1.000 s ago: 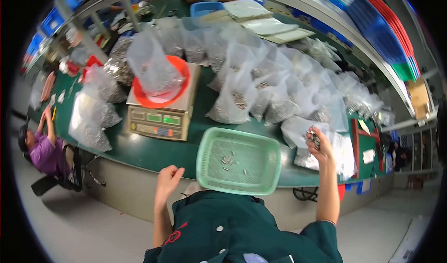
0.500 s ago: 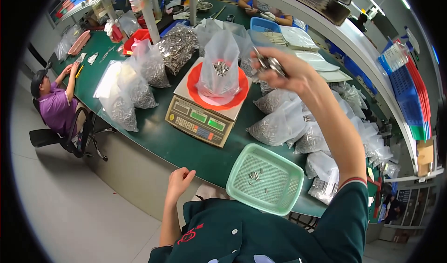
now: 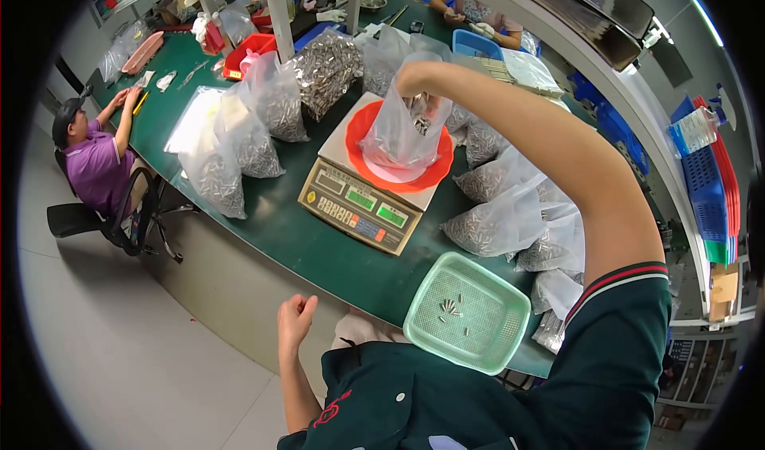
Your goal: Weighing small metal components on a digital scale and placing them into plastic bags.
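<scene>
My right hand [image 3: 416,86] reaches down into the mouth of a clear plastic bag [image 3: 390,141], its fingers partly veiled by the plastic. Small shiny metal pins [image 3: 421,115] show at those fingers, which look curled around them. The bag stands in an orange-red scalloped bowl [image 3: 356,151] on the pan of a beige digital scale [image 3: 351,211] with lit green displays. Off the table's front edge, my left hand [image 3: 296,320] is closed in a loose fist with nothing visible in it. A pale green mesh basket [image 3: 510,311] near me holds several loose pins [image 3: 451,307].
Filled clear bags of metal parts [image 3: 494,215] crowd the right side; more bags [image 3: 215,181] stand left of the scale. A big bag of larger metal pieces [image 3: 327,72] sits behind. A shelf frame [image 3: 590,60] crosses above. Co-workers sit at left [image 3: 100,159] and across the table.
My right hand has moved left and down, from above the right of the bowl into the bag, carrying a handful of metal pins. My left hand stays closed. The whole view has shifted slightly.
</scene>
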`<action>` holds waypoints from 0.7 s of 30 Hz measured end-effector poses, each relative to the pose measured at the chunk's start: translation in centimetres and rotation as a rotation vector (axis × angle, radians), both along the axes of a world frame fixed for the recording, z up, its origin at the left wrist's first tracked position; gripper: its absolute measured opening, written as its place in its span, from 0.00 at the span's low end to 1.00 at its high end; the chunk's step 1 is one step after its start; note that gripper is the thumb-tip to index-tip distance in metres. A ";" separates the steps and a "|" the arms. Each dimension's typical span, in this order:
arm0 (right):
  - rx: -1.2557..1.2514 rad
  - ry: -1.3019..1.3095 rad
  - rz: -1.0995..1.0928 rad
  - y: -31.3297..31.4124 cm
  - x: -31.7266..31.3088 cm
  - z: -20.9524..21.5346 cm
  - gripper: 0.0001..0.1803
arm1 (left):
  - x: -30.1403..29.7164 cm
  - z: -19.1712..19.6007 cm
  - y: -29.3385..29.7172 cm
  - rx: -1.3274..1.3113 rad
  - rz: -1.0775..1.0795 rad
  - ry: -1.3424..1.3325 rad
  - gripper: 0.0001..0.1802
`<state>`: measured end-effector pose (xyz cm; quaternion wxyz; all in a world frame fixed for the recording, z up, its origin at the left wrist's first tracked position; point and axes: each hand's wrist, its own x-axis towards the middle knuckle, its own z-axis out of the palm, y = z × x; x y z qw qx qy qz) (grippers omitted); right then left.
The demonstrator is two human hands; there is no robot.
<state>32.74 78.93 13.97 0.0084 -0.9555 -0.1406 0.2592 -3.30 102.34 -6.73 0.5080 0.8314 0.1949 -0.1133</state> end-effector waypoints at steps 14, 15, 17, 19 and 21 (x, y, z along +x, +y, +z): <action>0.663 -0.442 -0.024 -10.1 -21.5 8.0 0.12 | 0.4 0.7 -2.0 0.111 -0.125 -0.037 0.21; 0.623 -0.409 -0.089 -11.4 -23.5 8.0 0.11 | 0.8 1.1 -2.5 0.102 -0.154 -0.028 0.20; 0.594 -0.370 -0.157 -13.9 -26.3 7.4 0.10 | 1.3 2.3 -3.6 0.101 -0.180 -0.030 0.20; 0.536 -0.347 -0.318 -16.1 -28.6 6.8 0.11 | 1.8 3.1 -4.7 0.092 -0.219 -0.036 0.19; 0.526 -0.333 -0.374 -17.9 -30.3 6.1 0.11 | 2.0 3.6 -5.3 0.136 -0.275 -0.046 0.19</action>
